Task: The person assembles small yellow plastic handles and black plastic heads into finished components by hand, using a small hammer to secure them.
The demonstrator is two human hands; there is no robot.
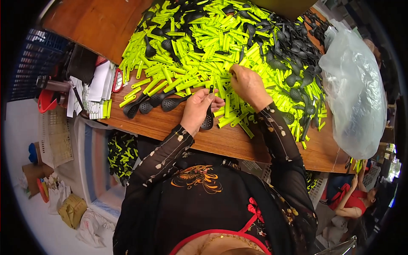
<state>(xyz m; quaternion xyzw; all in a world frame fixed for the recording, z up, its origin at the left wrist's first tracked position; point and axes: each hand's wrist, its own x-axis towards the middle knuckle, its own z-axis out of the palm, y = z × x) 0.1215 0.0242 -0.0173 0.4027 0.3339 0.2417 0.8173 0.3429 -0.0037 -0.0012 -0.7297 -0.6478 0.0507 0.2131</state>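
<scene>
My left hand [197, 107] is closed round the thin stem of a black slotted spoon [207, 122]; the spoon's head hangs below the fingers and the stem tip sticks up above them. My right hand [250, 86] reaches over the pile of lime-green handles [216, 46], its fingers bent together at the edge of the pile. What those fingers grip, if anything, is hidden. Several black spoon heads [158, 100] lie on the wooden table [170, 123] left of my left hand. More black slotted spoons [293, 53] are heaped among the handles on the right.
A large clear plastic bag [352, 89] stands at the table's right end. Papers [97, 83] and red-handled scissors [117, 80] lie at the left, by a blue crate [36, 59]. Below the table is a container of green and black pieces [121, 155]. A person in red [355, 204] sits at lower right.
</scene>
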